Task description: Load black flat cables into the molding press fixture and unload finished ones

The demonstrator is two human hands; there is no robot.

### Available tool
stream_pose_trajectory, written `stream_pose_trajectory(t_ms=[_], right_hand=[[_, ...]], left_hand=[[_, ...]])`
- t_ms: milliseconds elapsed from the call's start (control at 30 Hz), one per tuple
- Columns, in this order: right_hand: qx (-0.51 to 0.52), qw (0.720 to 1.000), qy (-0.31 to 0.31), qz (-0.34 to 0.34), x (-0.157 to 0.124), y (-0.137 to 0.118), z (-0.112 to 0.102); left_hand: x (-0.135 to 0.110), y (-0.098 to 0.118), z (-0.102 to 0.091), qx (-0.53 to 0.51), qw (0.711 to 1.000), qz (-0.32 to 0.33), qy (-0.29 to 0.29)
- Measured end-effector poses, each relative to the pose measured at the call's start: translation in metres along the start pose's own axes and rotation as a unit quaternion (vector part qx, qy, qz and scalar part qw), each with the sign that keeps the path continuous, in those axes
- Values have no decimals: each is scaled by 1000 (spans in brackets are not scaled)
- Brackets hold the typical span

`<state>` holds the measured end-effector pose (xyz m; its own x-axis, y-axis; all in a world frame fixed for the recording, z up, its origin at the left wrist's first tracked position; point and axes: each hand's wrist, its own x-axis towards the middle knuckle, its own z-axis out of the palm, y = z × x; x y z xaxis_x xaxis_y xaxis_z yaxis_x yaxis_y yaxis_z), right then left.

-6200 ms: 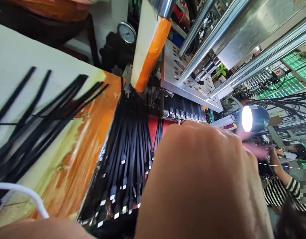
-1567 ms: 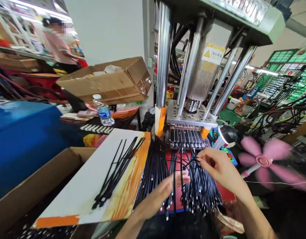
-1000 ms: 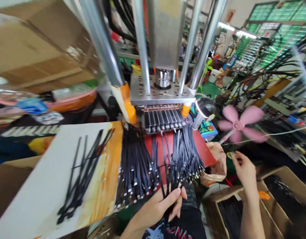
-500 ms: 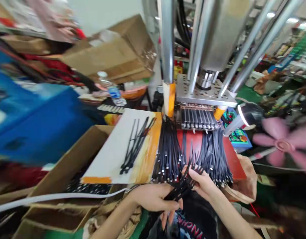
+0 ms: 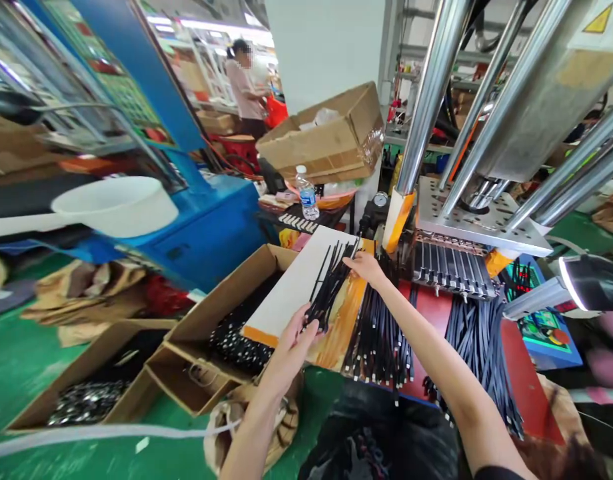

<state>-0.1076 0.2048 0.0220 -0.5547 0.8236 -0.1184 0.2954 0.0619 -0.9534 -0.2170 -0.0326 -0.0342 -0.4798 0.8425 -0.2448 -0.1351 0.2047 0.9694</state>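
Observation:
A bundle of thin black straps [image 5: 331, 283] lies along the white board [image 5: 288, 288]. My left hand [image 5: 297, 343] is closed round its near end, thumb on top. Further up, my right hand [image 5: 365, 267] pinches the far end of the bundle at the board's orange-taped edge. More black straps with shiny tips [image 5: 381, 333] hang side by side just right of the board, partly under my right forearm. Another row of straps [image 5: 479, 347] lies on the red plate [image 5: 529, 373] beneath the press.
The press [image 5: 486, 210] with steel columns stands at the right, beside a lamp [image 5: 594, 283]. Cardboard boxes [image 5: 186, 333] with black parts sit lower left. A water bottle [image 5: 307, 193] and a tilted carton [image 5: 321, 143] are behind. A person [image 5: 246, 87] stands far back.
The view has swung left. Both hands have moved from in front of the press to the white board, bringing the bundle of straps onto the straps lying there.

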Motion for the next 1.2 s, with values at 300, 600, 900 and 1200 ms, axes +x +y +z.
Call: stream_pose_trajectory(t_ms=[300, 600, 900, 1200], right_hand=[[-441, 893, 81, 35, -245, 82, -80], [-507, 773, 323, 203, -290, 131, -123], [-214, 898, 365, 120, -301, 124, -142], [-27, 972, 225, -60, -304, 63, -72]], left_hand=[[-43, 4, 7, 238, 965, 113, -5], [31, 32, 122, 582, 789, 126, -149], [64, 50, 108, 487, 834, 116, -231], [8, 53, 120, 223, 911, -25, -346]])
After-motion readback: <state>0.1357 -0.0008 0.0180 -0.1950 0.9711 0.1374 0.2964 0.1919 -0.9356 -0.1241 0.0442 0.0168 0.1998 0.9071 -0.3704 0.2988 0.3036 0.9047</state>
